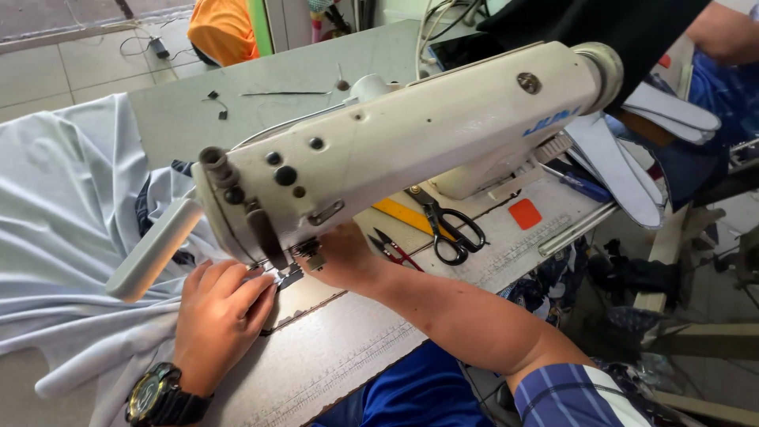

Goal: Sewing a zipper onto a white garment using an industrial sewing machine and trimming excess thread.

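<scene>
The left hand point(220, 312), a black watch point(162, 395) on its wrist, lay flat with fingers spread on the pale grey fabric point(59, 229), pressing it down just left of the presser foot point(288, 274) rather than gripping it. The right hand point(344, 261) reached under the cream sewing machine point(411, 134) beside the needle; whether it pinched anything I could not tell. The fabric spread left across the grey table point(348, 348), while black scissors point(447, 229) and red snips point(394, 251) lay farther right.
</scene>
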